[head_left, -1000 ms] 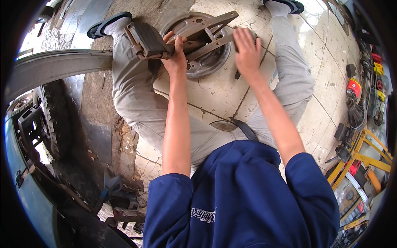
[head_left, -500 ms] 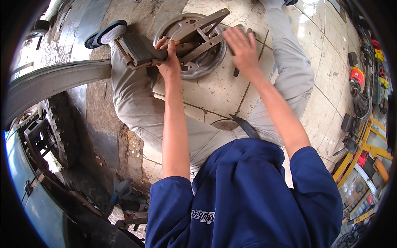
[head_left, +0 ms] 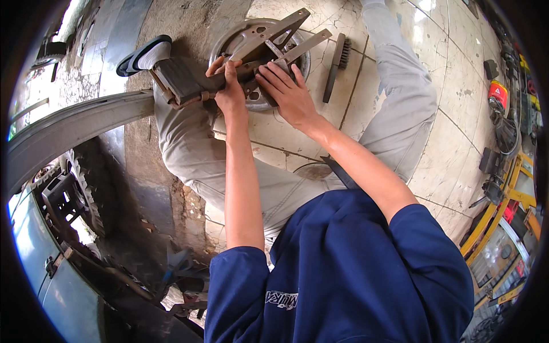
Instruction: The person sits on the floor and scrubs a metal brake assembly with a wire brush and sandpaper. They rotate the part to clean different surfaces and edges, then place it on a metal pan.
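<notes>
A worn brown-grey metal bracket (head_left: pixel 289 27), with two flat arms at one end and a dark boxy part (head_left: pixel 184 80) at the other, lies tilted over a round steel wheel rim (head_left: pixel 229 39). My left hand (head_left: pixel 230 91) grips the bracket's middle, thumb on top and fingers curled round the far side. Flat across the bracket beside it rests my right hand (head_left: pixel 289 97), fingers stretched out. A dark edge shows under that palm; what it is, I cannot tell. To the right, a wire brush (head_left: pixel 334 67) with a long dark handle lies on the tiles.
My legs in grey trousers (head_left: pixel 191 137) stretch either side of the rim on cracked floor tiles (head_left: pixel 400 188). A grey metal beam (head_left: pixel 80 117) reaches in from the left, above a knobbly tyre (head_left: pixel 83 188). Along the right lie a red-yellow can (head_left: pixel 497 94), tools and a yellow frame (head_left: pixel 496 214).
My right hand has moved left and down from beside the bracket's arms onto the bracket, uncovering the brush. My left hand keeps its grip; the bracket has shifted slightly.
</notes>
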### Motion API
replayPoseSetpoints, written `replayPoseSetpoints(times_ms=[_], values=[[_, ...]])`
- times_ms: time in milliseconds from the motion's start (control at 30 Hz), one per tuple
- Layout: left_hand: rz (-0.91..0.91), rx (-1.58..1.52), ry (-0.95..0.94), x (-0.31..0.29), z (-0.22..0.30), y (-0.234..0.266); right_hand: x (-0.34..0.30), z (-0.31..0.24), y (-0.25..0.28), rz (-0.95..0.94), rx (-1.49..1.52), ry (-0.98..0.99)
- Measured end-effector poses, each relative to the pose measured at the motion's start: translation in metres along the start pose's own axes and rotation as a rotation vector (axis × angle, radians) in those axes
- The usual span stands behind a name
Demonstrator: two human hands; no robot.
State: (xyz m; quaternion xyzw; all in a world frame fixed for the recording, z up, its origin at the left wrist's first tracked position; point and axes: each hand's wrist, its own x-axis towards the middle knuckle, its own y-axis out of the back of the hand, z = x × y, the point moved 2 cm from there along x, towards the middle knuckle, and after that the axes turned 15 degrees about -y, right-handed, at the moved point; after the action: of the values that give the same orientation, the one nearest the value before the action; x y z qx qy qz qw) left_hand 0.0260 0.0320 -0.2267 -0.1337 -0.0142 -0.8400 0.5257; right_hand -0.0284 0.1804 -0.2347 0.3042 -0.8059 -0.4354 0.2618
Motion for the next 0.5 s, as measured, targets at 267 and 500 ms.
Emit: replayPoseSetpoints(times_ms=[267,500], values=[[-0.029,0.052,-0.012,0.002,0.003,0.0,0.029,0.081,0.032,0.145,-0.386,0.161],[-0.034,0.045,-0.01,0.001,-0.001,0.002,0.035,0.087,0.039,0.191,-0.258,-0.177]])
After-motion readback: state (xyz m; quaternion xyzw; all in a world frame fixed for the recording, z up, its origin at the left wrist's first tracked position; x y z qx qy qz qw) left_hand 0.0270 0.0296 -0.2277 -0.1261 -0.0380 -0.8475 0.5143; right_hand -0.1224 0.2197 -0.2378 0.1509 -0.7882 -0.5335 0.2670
